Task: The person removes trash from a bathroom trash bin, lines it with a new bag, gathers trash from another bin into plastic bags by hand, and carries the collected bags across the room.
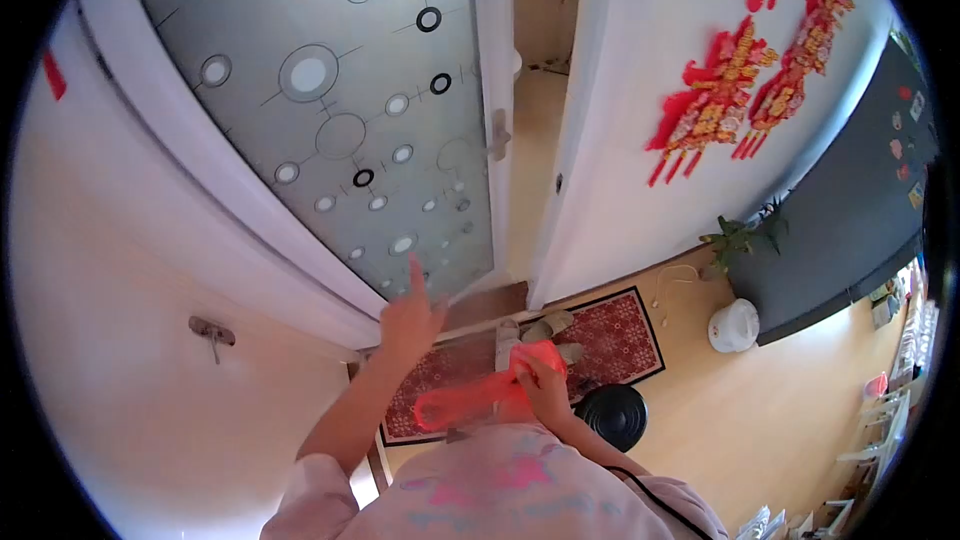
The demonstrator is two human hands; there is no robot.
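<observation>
My left hand [408, 328] is raised in front of the frosted glass door [340, 100], its index finger stretched out toward the lower part of the panel. Nothing shows in that hand, and whether the fingertip touches the glass I cannot tell. Close to my body, my right hand [545, 390] is closed on a red, see-through plastic bag [465, 402]. The bag stretches left across my front, partly blurred. The door stands ajar, with its handle [499, 134] on the right edge.
Below lies a red patterned mat [620, 335] with several shoes [548, 325] on it. A black round bin [612, 417] stands at its right. Farther right are a white bucket [734, 325] and a potted plant [735, 240]. Red decorations [725, 90] hang on the wall. At left is another door handle [212, 333].
</observation>
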